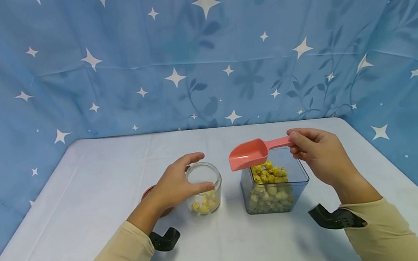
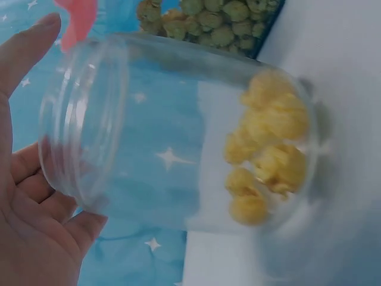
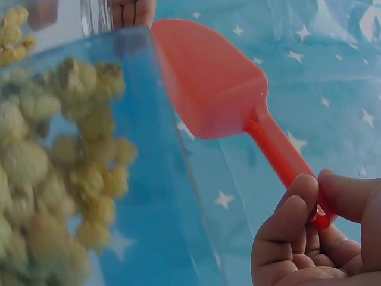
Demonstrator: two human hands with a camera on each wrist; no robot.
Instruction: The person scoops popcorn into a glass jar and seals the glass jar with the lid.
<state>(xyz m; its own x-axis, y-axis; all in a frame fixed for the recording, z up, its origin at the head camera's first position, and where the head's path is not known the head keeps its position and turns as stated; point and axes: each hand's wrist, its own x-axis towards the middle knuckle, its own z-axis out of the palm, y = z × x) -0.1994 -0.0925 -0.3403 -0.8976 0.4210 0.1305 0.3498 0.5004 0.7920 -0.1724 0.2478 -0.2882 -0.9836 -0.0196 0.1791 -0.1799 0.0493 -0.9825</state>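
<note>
My left hand (image 1: 178, 181) curves round the neck of a clear glass jar (image 2: 155, 137), its fingers behind the rim and the thumb on the near side. A few pieces of yellow popcorn (image 2: 280, 164) lie at the bottom of this upright jar. With thumb and fingers, my right hand (image 1: 320, 155) pinches the handle end of a pink-red scoop (image 1: 250, 153). The scoop hangs over the left rim of a bluish see-through square container (image 1: 248, 196), and no popcorn shows in its bowl. Popcorn (image 1: 269, 175) fills much of that container.
A brownish round object (image 1: 167, 211) lies left of the jar, mostly hidden by the left hand. The white-covered table (image 1: 93, 191) ends at a blue star-patterned curtain (image 1: 135, 60) behind. The container stands a short gap right of the jar.
</note>
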